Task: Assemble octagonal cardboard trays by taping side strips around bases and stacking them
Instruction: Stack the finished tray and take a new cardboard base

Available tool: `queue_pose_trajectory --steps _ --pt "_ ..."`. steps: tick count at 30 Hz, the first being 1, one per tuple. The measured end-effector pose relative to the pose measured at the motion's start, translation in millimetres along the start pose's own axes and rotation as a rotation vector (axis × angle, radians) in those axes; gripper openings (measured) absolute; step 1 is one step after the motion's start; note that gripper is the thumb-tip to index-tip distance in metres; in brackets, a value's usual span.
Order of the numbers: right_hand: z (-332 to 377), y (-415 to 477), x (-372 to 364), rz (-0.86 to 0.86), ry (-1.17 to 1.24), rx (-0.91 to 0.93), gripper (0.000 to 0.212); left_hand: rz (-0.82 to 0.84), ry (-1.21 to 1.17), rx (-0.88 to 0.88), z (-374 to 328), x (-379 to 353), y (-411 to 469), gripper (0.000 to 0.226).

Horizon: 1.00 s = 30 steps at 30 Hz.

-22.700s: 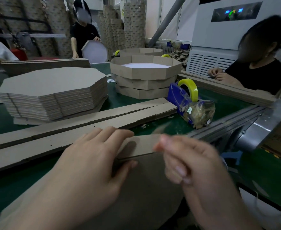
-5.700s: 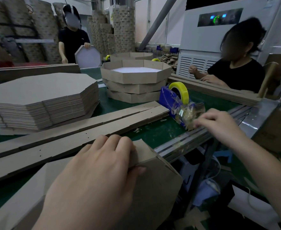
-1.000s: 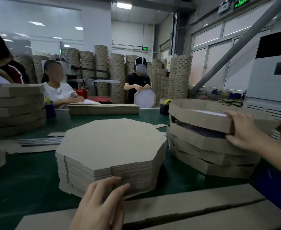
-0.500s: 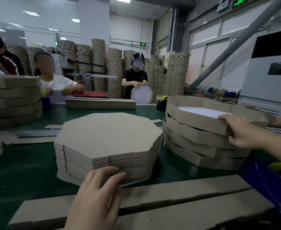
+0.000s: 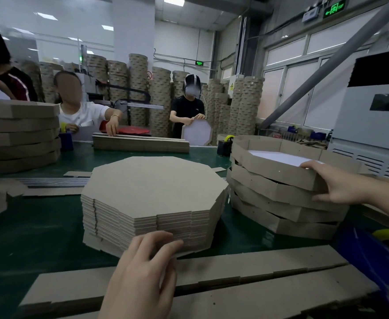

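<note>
Well, my right hand [image 5: 340,187] gripped the near wall of the top tray [image 5: 269,168], out at right. My left hand [image 5: 142,272] lay slack on the side strips [image 5: 269,268], holding nothing; the stack of octagonal bases [image 5: 154,187] sat just ahead, nearer that hand.

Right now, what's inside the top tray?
A flat white sheet lies inside the top tray. The near wall and the right hand hide its front edge, so anything there cannot be seen.

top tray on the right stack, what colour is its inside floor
White; the top tray has plain brown cardboard walls. Head view, the only one.
</note>
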State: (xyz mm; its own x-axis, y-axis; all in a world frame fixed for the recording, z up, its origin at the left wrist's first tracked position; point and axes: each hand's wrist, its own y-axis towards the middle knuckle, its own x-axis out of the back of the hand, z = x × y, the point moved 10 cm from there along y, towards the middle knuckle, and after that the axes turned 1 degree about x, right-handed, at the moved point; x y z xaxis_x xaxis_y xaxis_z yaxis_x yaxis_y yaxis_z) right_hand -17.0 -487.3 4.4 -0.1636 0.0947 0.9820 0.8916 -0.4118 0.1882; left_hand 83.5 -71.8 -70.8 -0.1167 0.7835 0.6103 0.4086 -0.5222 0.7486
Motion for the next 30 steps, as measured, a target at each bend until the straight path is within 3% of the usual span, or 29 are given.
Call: queue_pose_trajectory --steps 3,11,14,16,17,19,21,22,25,27,30 --pt "-3 7 3 0.024 -0.086 0.023 0.061 0.018 0.009 -0.01 -2 -3 0 0.028" --pt "-17 11 -3 0.117 -0.285 -0.068 0.073 0.073 -0.016 0.008 -2 -7 1 0.042" --pt "0 8 2 0.137 -0.475 -0.084 0.093 0.074 -0.025 0.006 -3 -7 1 0.043" --pt "38 7 16 -0.02 -0.695 -0.032 0.105 0.076 -0.025 -0.007 -4 -7 0 0.042" --pt "69 5 22 -0.146 -0.677 0.023 0.1 0.083 -0.028 -0.008 -4 -8 0 0.042" --pt "136 0 24 -0.337 -0.312 0.196 0.076 0.098 -0.033 0.0 -5 -8 1 0.041" --pt "199 0 9 -0.331 0.087 0.357 0.059 0.097 -0.034 0.006 -5 -9 0 0.041" --pt "227 3 -6 -0.265 0.166 0.397 0.061 0.086 -0.042 -0.002 -5 -9 -1 0.041" --pt "284 11 -60 -0.082 0.161 0.422 0.078 0.035 -0.062 0.004 -1 -8 -4 0.04" --pt "294 11 -79 -0.128 0.125 0.385 0.074 -0.005 -0.036 0.079 8 -6 -4 0.033" --pt "291 -7 -69 -0.309 0.249 0.322 0.055 -0.082 -0.124 0.348 35 -3 -10 0.001"
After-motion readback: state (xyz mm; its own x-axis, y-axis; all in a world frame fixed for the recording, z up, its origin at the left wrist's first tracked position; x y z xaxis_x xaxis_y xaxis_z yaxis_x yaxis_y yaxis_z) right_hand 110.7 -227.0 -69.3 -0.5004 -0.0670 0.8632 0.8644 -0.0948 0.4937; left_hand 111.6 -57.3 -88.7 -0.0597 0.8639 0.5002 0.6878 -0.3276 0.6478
